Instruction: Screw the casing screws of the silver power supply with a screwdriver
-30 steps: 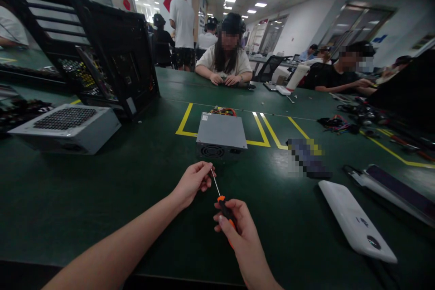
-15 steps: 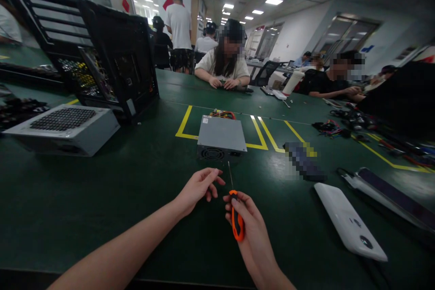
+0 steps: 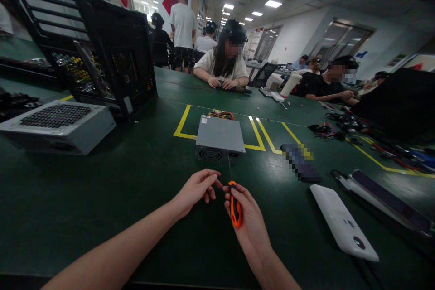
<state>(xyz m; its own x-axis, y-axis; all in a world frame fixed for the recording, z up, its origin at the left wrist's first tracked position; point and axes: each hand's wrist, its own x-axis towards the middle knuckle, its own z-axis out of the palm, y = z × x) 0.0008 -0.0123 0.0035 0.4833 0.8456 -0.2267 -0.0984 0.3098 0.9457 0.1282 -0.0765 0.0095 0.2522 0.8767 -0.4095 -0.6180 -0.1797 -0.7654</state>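
Observation:
An orange-and-black screwdriver (image 3: 235,208) is gripped in my right hand (image 3: 249,215), its thin shaft pointing away from me. The tip reaches the near face of a grey computer power supply (image 3: 220,130); whether it touches cannot be told. That box lies flat on the green table, with its fan grille and socket facing me and coloured cables behind it. My left hand (image 3: 197,190) hovers just left of the screwdriver, fingers loosely bent and apart, with nothing visible in them. Its fingertips come close to those of my right hand.
At left stand a second power supply (image 3: 61,124) and an open black computer case (image 3: 112,59). To the right lie a dark, pixelated object (image 3: 301,163), a white power bank (image 3: 343,222) and cable bundles (image 3: 326,131). A person (image 3: 222,61) sits across the table.
My right hand and the screwdriver have moved slightly forward, toward the power supply. My left hand has barely moved. The whole view has shifted a little.

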